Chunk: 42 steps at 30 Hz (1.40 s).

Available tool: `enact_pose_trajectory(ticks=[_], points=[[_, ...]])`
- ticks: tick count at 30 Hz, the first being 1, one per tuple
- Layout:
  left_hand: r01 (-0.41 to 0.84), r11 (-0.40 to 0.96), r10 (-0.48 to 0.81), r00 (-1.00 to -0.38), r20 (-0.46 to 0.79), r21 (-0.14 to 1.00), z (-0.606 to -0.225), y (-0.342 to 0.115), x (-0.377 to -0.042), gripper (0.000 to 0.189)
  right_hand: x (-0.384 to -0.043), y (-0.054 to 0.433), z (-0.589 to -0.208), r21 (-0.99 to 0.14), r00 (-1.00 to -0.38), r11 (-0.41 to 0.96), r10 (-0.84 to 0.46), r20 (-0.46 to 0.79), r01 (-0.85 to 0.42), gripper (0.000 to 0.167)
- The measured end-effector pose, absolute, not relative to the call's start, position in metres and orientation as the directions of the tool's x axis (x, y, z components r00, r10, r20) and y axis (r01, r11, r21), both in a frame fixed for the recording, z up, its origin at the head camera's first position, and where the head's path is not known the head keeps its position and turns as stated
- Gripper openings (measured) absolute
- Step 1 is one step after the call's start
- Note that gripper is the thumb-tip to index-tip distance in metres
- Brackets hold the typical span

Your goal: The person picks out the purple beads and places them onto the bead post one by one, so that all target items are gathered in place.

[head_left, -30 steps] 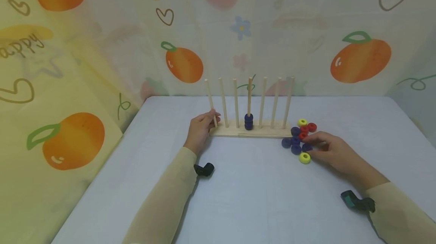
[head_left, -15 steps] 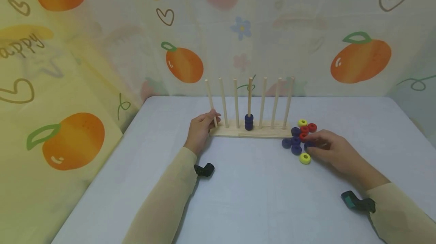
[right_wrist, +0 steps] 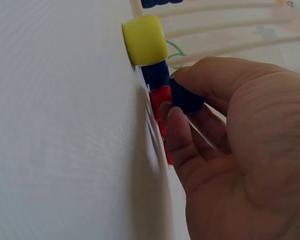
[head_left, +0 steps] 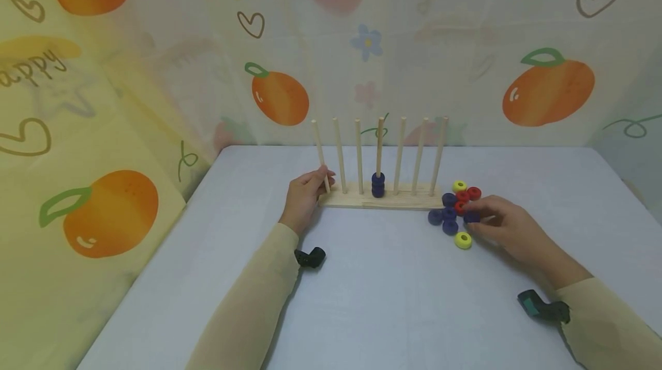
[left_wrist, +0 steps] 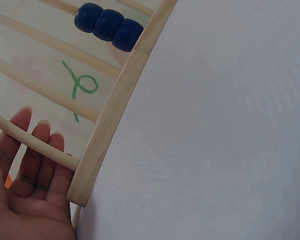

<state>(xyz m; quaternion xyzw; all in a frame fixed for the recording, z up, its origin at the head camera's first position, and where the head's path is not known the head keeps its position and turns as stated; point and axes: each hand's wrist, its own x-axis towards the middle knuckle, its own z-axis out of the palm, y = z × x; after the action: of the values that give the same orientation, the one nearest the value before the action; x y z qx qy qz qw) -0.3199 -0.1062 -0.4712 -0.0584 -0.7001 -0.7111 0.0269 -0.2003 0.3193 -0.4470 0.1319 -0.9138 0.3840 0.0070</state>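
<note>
A wooden rack [head_left: 403, 204] with a row of upright pegs stands on the table. Three dark blue beads [head_left: 378, 185] are stacked on its middle peg. At its left end, my left hand [head_left: 304, 197] holds the outermost peg [left_wrist: 40, 145], with the fingers behind it. My right hand [head_left: 509, 232] pinches a dark blue bead [right_wrist: 186, 97] between thumb and fingers, just above the table. Close beside that hand lie loose beads: several blue ones [head_left: 450, 227], red ones [head_left: 474, 193], a yellow bead [head_left: 462, 240] in front and another yellow bead [head_left: 459, 186] behind.
The white table [head_left: 362, 289] ends at a patterned cloth backdrop [head_left: 439, 31]. Loose beads touch or nearly touch the rack's right end. A black wrist camera [head_left: 311, 257] sits on the left sleeve and another black camera [head_left: 543, 307] on the right.
My right hand has taken a blue bead from the front right of the pile, tilted it and raised it slightly. The left hand and rack have stayed put.
</note>
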Motion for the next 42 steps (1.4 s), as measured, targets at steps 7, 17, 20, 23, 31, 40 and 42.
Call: enact_pose_trajectory(ticks=[7, 17, 20, 23, 31, 40, 42], points=[[0.109, 0.006, 0.038, -0.993, 0.109, 0.994, -0.471, -0.107, -0.319, 0.051, -0.201, 0.317, -0.446, -0.701, -0.966, 0.669, -0.226, 0.123, -0.246, 0.036], [0.110, 0.000, 0.037, -0.993, 0.110, 0.994, -0.471, -0.107, -0.319, 0.054, -0.202, 0.310, -0.440, -0.645, -0.955, 0.704, -0.220, 0.200, -0.297, 0.037], [0.111, -0.005, 0.039, -0.993, 0.112, 0.994, -0.470, -0.107, -0.319, 0.052, -0.201, 0.308, -0.438, -0.638, -0.954, 0.709, -0.213, 0.211, -0.300, 0.037], [0.112, -0.014, 0.038, -0.993, 0.113, 0.994, -0.470, -0.106, -0.319, 0.051, -0.200, 0.306, -0.437, -0.629, -0.941, 0.702, -0.218, 0.258, -0.335, 0.035], [0.111, -0.026, 0.037, -0.993, 0.112, 0.993, -0.472, -0.106, -0.319, 0.052, -0.197, 0.300, -0.434, -0.604, -0.910, 0.687, -0.234, 0.341, -0.403, 0.034], [0.106, -0.008, 0.035, -0.994, 0.106, 0.994, -0.471, -0.107, -0.320, 0.054, -0.193, 0.291, -0.429, -0.580, -0.865, 0.654, -0.262, 0.428, -0.486, 0.041], [0.104, -0.012, 0.034, -0.994, 0.104, 0.994, -0.472, -0.107, -0.320, 0.054, -0.191, 0.288, -0.428, -0.579, -0.856, 0.642, -0.271, 0.441, -0.502, 0.042]])
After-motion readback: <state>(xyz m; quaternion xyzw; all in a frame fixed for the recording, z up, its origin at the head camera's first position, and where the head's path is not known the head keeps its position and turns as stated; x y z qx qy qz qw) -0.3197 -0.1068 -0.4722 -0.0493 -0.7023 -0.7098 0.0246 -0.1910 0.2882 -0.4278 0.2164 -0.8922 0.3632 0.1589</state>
